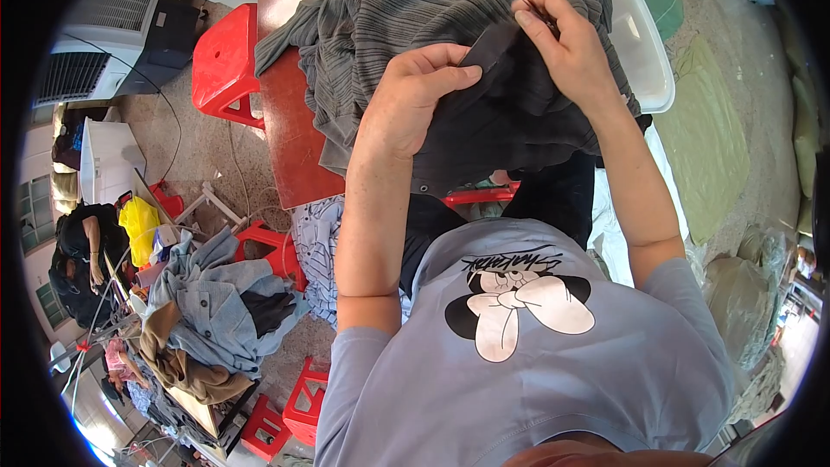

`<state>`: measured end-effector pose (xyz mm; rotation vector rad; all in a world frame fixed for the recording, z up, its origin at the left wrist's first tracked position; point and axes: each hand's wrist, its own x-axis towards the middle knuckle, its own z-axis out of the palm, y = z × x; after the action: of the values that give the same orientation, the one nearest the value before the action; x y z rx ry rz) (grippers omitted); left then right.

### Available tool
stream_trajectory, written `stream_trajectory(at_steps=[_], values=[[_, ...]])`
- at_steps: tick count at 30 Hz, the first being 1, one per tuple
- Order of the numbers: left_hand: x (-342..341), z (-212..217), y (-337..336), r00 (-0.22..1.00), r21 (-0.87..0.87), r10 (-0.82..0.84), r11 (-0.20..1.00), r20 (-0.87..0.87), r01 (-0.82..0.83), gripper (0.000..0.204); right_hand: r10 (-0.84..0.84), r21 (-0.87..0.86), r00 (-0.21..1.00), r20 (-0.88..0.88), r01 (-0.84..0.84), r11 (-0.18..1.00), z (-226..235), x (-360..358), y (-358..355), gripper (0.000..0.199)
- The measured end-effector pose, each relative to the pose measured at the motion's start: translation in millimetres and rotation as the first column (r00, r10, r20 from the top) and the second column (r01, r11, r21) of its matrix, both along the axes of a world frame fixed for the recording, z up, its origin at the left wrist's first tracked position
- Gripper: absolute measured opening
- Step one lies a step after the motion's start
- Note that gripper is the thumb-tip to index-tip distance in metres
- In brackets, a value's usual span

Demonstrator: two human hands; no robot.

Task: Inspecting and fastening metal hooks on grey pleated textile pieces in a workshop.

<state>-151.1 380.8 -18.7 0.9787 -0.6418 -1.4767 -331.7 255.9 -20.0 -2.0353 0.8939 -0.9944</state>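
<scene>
My left hand [424, 91] pinches a stiff dark strip at the edge of a black garment [519, 134] between thumb and fingers. Close to its right, my right hand [562, 47] has thumb and fingertips pressed together. What sits in that pinch is too small to make out. The black garment drapes over the near edge of the table and down toward my lap. Behind both hands lies a heap of dark grey ribbed garments [389, 13], spread over the table and against a white plastic tub.
The red table [298, 151] extends left of the heap, beside a red stool [223, 60]. At right stands the white tub [644, 26] near green cloth [709, 147] on the floor. Farther left, denim garments [207, 294] lie piled, and another person's arm [92, 242] shows.
</scene>
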Motion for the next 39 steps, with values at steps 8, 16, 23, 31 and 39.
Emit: stream_trajectory(at_steps=[8, 16, 23, 31, 39], values=[[5.0, -5.4, 0.6, 0.996, 0.014, -0.009, 1.0, -0.09, 0.011, 0.028, 0.118, -0.071, 0.993, -0.028, -0.12, 0.99, -2.2, -8.8, 30.5, 0.032], [3.7, -2.3, 1.4, 1.0, -0.002, 0.012, 1.0, 0.029, -0.012, 0.028, 0.316, 0.231, 0.949, -0.024, -0.302, 0.925, 2.6, -8.9, 37.7, 0.021], [19.8, 7.7, 13.4, 0.981, -0.022, -0.011, 1.0, 0.193, 0.016, 0.029, 0.271, 0.328, 0.961, 0.061, -0.276, 0.903, 2.4, -12.7, 25.4, 0.015], [12.0, 0.0, 13.7, 0.992, 0.085, -0.031, 0.996, 0.122, 0.021, 0.02, 0.058, -0.264, 0.993, -0.099, -0.083, 0.961, -3.4, -4.8, 39.9, 0.028], [9.5, 0.8, 12.9, 0.996, 0.055, 0.068, 0.996, 0.05, -0.071, 0.017, 0.027, -0.655, 0.987, -0.16, -0.126, 0.745, -9.1, -5.2, 55.4, 0.027]])
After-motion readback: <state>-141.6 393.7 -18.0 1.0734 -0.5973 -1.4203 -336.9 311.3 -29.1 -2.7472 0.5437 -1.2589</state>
